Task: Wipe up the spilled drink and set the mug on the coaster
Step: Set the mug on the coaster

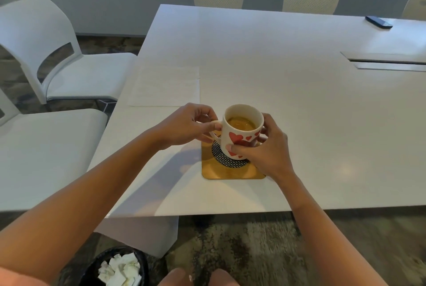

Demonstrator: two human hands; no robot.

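Note:
A white mug (pixel 242 134) with red hearts holds an amber drink and sits over the black patterned disc of a square wooden coaster (pixel 232 170) near the table's front edge. Whether the mug's base touches the coaster I cannot tell. My left hand (pixel 186 126) pinches the mug's handle from the left. My right hand (pixel 265 149) wraps around the mug's right side and front. No wet patch shows on the white table (pixel 299 105) around them.
Flat paper towels (pixel 164 86) lie on the table behind the mug to the left. A dark phone (pixel 378 22) rests at the far right. A black bin (pixel 115 267) with crumpled tissues stands on the floor below. White chairs (pixel 57 66) stand left.

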